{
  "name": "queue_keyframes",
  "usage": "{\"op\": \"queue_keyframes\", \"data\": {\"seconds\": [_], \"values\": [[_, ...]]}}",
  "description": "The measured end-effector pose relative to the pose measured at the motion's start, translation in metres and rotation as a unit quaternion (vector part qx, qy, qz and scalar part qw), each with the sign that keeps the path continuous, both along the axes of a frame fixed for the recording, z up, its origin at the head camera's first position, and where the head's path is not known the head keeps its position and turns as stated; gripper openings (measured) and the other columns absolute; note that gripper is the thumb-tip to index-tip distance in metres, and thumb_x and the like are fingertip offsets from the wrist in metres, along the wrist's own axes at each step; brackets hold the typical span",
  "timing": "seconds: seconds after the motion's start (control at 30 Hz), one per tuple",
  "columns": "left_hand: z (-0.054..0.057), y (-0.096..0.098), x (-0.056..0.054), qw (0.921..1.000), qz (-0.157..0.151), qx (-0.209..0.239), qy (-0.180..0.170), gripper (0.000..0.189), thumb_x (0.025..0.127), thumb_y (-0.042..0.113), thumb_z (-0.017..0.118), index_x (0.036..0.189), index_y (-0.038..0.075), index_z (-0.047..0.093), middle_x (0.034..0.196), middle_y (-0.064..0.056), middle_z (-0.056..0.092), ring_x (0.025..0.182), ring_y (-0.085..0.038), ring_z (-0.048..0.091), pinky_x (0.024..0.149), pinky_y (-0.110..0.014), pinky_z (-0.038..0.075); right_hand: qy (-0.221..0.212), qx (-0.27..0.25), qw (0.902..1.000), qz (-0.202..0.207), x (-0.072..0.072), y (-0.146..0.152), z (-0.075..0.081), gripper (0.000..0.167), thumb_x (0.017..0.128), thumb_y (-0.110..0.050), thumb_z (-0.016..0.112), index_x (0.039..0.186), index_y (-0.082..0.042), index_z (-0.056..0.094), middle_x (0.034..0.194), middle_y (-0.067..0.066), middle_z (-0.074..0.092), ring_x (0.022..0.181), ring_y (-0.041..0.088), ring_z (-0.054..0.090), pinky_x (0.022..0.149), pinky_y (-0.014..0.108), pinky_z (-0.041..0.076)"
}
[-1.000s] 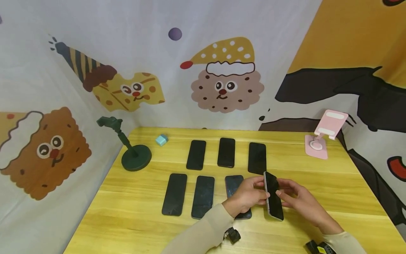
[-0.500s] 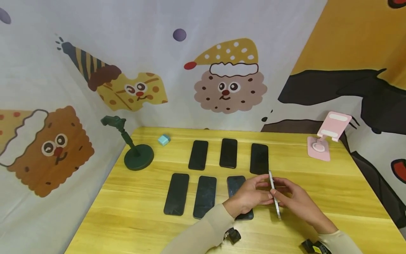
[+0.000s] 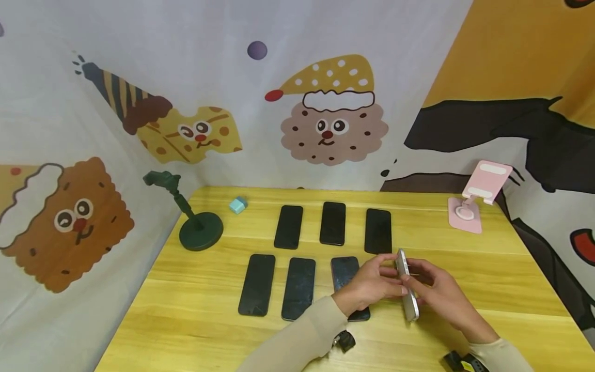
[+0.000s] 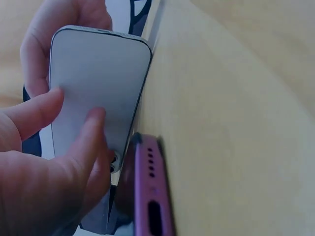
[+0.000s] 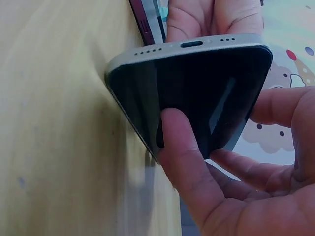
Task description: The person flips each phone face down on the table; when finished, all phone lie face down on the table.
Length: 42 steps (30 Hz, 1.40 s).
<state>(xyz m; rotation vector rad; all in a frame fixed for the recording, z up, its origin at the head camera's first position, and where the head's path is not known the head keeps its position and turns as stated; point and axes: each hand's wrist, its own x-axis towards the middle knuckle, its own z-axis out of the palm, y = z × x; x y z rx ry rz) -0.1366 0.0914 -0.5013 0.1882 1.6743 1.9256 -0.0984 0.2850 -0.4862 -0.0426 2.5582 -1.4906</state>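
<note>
A smartphone with a pale back and silver frame stands on edge between both hands. My right hand grips it from the right. In the right wrist view its thumb lies on the dark screen, and other fingers reach round the far side. From the left, my left hand touches the pale back; the left wrist view shows thumb and fingertips against that back. Partly under the left forearm lies another phone, whose purplish-pink edge shows close up in the left wrist view.
Several dark phones lie in two rows: three behind, including the right-hand phone, and others in front, such as the leftmost phone. A green phone stand and small turquoise block are at left. A pink phone stand occupies the back right.
The phone has turned between the hands: its black screen faced the head camera, then only its thin edge showed, and now its pale back shows. The left thumb has shifted onto the back.
</note>
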Motion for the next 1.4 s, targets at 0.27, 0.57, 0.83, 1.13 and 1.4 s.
{"op": "queue_keyframes", "data": {"seconds": [0.27, 0.57, 0.83, 1.13, 1.4], "values": [[0.003, 0.003, 0.002, 0.9969, -0.013, -0.077, 0.006, 0.081, 0.085, -0.003, 0.086, 0.157, 0.010, 0.051, 0.133, -0.003, 0.067, 0.104, -0.014, 0.072, 0.083, -0.032, 0.064, -0.007, 0.023, 0.9997, -0.009, 0.002, 0.001, 0.005, 0.057, 0.107, -0.025, 0.065, 0.154, 0.003, 0.047, 0.139, 0.030, 0.063, 0.111, 0.029, 0.070, 0.065, 0.033, 0.062], [0.004, 0.004, 0.004, 0.9905, -0.024, -0.135, 0.015, 0.076, 0.083, 0.003, 0.090, 0.151, 0.014, 0.058, 0.128, 0.000, 0.068, 0.101, -0.012, 0.074, 0.083, -0.028, 0.062, -0.021, 0.023, 0.9990, -0.032, 0.006, 0.012, 0.002, 0.053, 0.109, -0.014, 0.059, 0.154, 0.008, 0.044, 0.140, 0.034, 0.061, 0.105, 0.024, 0.072, 0.068, 0.032, 0.063], [0.002, 0.003, 0.004, 0.9918, -0.007, -0.126, 0.016, 0.081, 0.085, -0.001, 0.086, 0.155, 0.019, 0.051, 0.114, -0.001, 0.071, 0.093, -0.014, 0.072, 0.078, -0.032, 0.061, -0.030, -0.002, 0.9977, -0.060, 0.008, 0.018, 0.002, 0.053, 0.109, -0.012, 0.057, 0.155, 0.009, 0.040, 0.141, 0.036, 0.058, 0.098, 0.006, 0.068, 0.072, 0.031, 0.063], [0.003, 0.007, 0.002, 0.9966, 0.026, -0.078, -0.003, 0.073, 0.086, -0.017, 0.077, 0.147, 0.015, 0.054, 0.101, -0.007, 0.065, 0.079, -0.021, 0.071, 0.076, -0.039, 0.065, -0.049, -0.037, 0.9947, -0.082, 0.005, 0.021, -0.004, 0.053, 0.109, -0.012, 0.058, 0.155, 0.006, 0.039, 0.114, 0.018, 0.062, 0.086, 0.011, 0.068, 0.068, 0.036, 0.064], [0.004, 0.008, 0.000, 0.9897, 0.041, -0.134, 0.029, 0.075, 0.086, -0.015, 0.078, 0.148, 0.021, 0.056, 0.091, -0.005, 0.065, 0.070, -0.016, 0.067, 0.069, -0.031, 0.064, -0.069, -0.027, 0.9951, -0.065, -0.003, 0.033, -0.017, 0.056, 0.105, -0.011, 0.064, 0.153, 0.005, 0.041, 0.103, 0.014, 0.070, 0.077, 0.020, 0.071, 0.064, 0.038, 0.064]]}}
